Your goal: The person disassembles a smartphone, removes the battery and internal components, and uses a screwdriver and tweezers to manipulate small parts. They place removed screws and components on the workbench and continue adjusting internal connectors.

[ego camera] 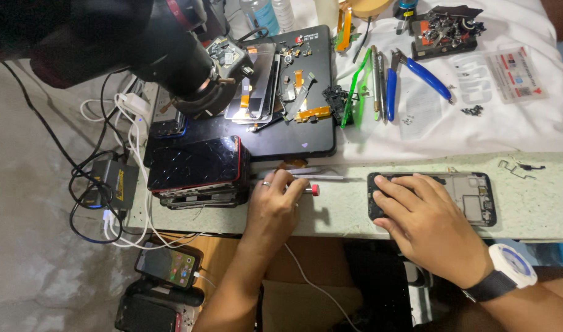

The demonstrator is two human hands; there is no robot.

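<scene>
My left hand (274, 206) rests on the pale green bench edge, fingers curled around a small screwdriver (311, 190) with a red end cap; a ring shows on one finger. My right hand (424, 216), with a white watch at the wrist, lies flat on an opened black phone frame (475, 198), covering its left half. The frame's inner metal plate is exposed at the right. A pair of silver tweezers (318, 176) lies just beyond my left hand.
A stack of phones (198, 166) sits left of my left hand. Behind are a black mat (281, 138) with phone parts, blue-handled cutters (426, 74), green tools and a microscope head (183, 67). Cables and a charger hang at the left; another phone (169, 265) lies lower down.
</scene>
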